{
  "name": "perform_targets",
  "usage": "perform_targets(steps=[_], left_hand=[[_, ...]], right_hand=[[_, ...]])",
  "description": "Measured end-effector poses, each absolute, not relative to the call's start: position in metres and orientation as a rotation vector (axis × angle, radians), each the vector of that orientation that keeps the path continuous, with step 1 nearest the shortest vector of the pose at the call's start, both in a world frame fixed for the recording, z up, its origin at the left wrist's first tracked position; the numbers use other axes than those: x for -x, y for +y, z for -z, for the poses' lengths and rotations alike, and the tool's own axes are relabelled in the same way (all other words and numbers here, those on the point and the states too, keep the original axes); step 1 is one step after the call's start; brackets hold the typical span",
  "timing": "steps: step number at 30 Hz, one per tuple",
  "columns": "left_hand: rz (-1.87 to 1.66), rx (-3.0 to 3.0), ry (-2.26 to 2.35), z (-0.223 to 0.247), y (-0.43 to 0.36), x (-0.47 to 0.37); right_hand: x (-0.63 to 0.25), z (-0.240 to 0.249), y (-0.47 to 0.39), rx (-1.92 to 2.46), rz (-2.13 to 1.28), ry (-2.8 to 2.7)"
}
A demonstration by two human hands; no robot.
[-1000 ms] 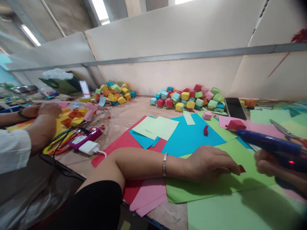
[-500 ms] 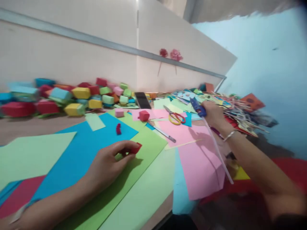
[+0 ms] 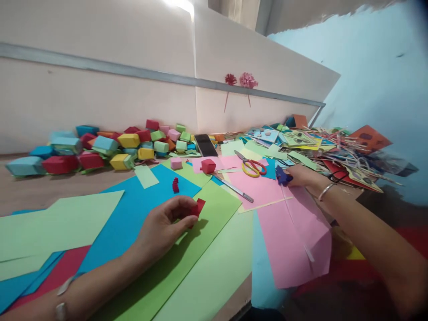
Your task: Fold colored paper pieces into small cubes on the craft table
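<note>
Left hand (image 3: 157,225) half-curled, red piece (image 3: 200,206) pinched between thumb and fingertips, presumably to leave its edges exposed; red box (image 3: 208,166) beyond. Right hand (image 3: 301,175) closed on glue gun (image 3: 284,177), well apart, likely keeping its tip off left hand

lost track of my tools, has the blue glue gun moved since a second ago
Yes, rightward: the glue gun had its tip by the red box, left of the scissors; now the right hand holds it right of them.
</note>
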State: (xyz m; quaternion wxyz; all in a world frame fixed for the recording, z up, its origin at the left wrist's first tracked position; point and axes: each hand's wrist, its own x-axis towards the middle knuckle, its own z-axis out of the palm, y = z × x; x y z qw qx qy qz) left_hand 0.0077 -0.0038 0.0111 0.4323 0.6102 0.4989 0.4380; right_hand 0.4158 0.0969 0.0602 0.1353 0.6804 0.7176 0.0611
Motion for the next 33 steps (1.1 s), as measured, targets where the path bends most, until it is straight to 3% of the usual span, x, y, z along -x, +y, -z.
perform_targets(steps=[5,8,12,18,22,27,33], left_hand=[[-1.067,-1.491,1.212,-0.006,-0.001,-0.005],[-1.063,-1.555,1.224,-0.003,-0.001,-0.004],[-1.085,-1.696,1.196,-0.003,-0.004,-0.005],[-1.185,-1.861,1.126,-0.005,-0.009,-0.005],[-1.226,-1.945,1.214,-0.002,-0.006,-0.002],[-1.137,-1.896,1.273,-0.003,-0.002,-0.001],[-1.106,-1.953,1.146,-0.006,-0.007,-0.003]], right_hand=[[-0.364,-0.076,0.074,-1.811,-0.179,2.039],[-0.306,-0.086,0.051,-1.722,-0.079,2.385],[-0.227,-0.078,0.031,-1.469,0.795,2.957],[-0.185,-0.051,0.028,-1.657,1.872,2.561],[-0.192,-0.051,0.035,-1.669,2.264,2.253],[-0.194,-0.051,0.037,-1.639,2.222,2.229],[-0.191,-0.038,0.031,-1.667,1.537,2.868]])
